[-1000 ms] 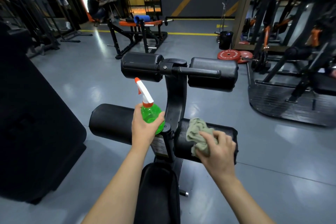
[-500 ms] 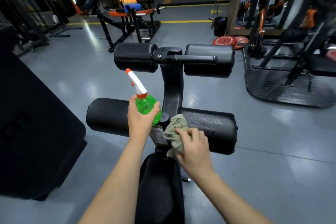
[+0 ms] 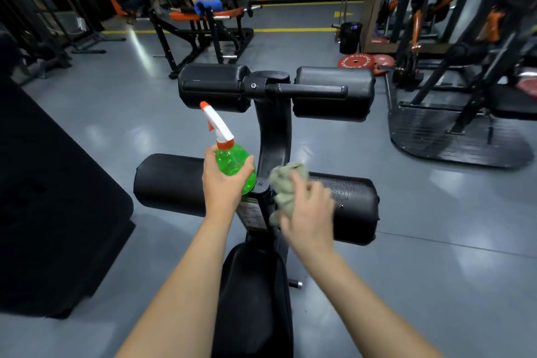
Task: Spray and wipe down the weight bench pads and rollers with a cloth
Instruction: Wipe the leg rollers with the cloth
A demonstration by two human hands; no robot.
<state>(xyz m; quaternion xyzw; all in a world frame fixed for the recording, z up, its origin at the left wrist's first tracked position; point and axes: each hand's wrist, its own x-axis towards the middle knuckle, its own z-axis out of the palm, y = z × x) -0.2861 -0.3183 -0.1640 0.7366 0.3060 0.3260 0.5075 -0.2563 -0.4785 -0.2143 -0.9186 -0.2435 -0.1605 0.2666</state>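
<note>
Green spray bottle (image 3: pixel 234 167) gripped by left hand (image 3: pixel 223 186) | right hand (image 3: pixel 309 212) clutches cloth (image 3: pixel 286 187) against lower-right roller (image 3: pixel 356 206) | upper rollers (image 3: pixel 334 90), seat pad (image 3: pixel 252 299) likely still to do

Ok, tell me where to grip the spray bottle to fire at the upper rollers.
Grip the spray bottle at its narrow neck under the white head, coming from the near side, behind the nozzle, which points away. The left hand holds the green body, too low to reach the orange trigger.

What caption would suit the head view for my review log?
Left hand grips a green spray bottle; right hand holds a crumpled cloth against the bench's lower right roller.
</note>
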